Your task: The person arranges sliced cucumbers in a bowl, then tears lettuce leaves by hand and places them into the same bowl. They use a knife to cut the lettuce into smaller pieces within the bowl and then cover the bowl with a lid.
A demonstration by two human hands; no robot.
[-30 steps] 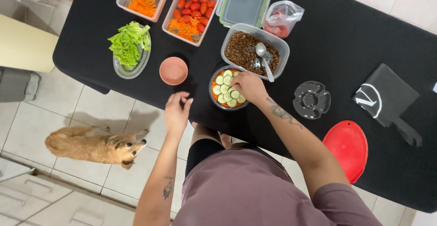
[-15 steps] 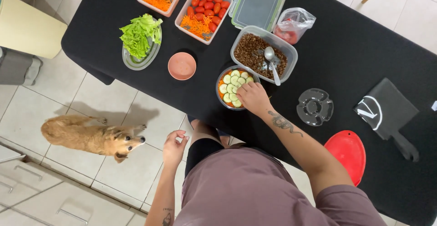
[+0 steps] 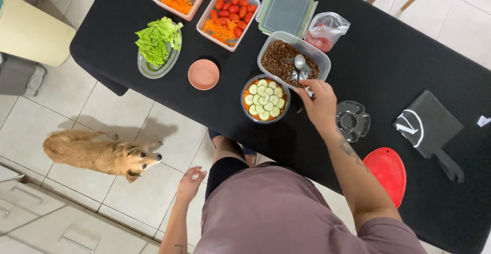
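While the right hand [image 3: 319,103] pinches its handle end, the shiny metal spoon [image 3: 300,65] points up, bowl away in the clear tub of brown grains [image 3: 279,59]. Left hand [image 3: 190,182] hangs open.

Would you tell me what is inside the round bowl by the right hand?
The bowl shows overlapping cucumber slices over something orange at the rim. Deeper layers are covered. The right hand is beside it.

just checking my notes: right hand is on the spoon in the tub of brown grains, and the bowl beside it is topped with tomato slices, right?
Not quite. The head view shows the bowl topped with cucumber slices, not tomato. The rest holds: the right hand is at the spoon in the tub of brown grains.
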